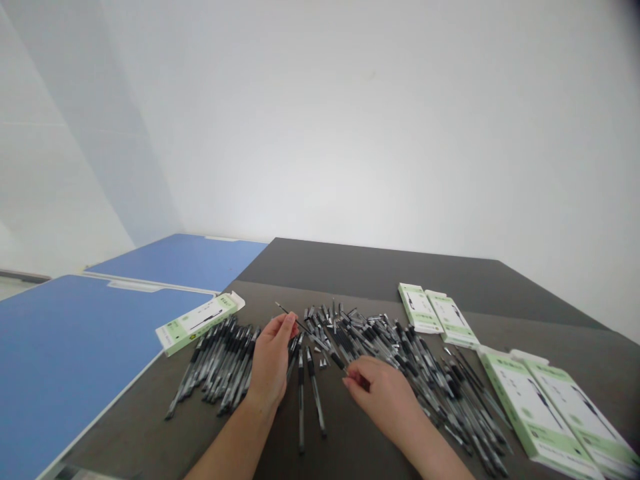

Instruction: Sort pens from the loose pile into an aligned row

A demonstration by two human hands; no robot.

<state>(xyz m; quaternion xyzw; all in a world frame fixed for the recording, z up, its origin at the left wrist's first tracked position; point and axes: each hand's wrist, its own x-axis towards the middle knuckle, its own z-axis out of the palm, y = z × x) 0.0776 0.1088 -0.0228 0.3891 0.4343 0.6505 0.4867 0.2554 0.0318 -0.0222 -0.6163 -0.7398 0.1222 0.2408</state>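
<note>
Near the middle of the dark table, my left hand [273, 350] pinches a thin pen refill [281, 307], its far end sticking out to the upper left. My right hand [383, 390] has closed fingertips on the end of a clear pen barrel with a black grip [337, 361], which slants up and left toward the refill. Whether refill and barrel touch is unclear. Two pens [301, 407] lie side by side below, between my hands. Small silvery tips [323, 363] are scattered just above them.
A pile of pens [220, 367] lies to the left, partly behind my left hand. A larger heap of pen parts [445, 387] spreads right. A green-white box [200, 321] lies left; several more boxes [535, 407] lie right. Blue tables [65, 360] adjoin the dark table [360, 267].
</note>
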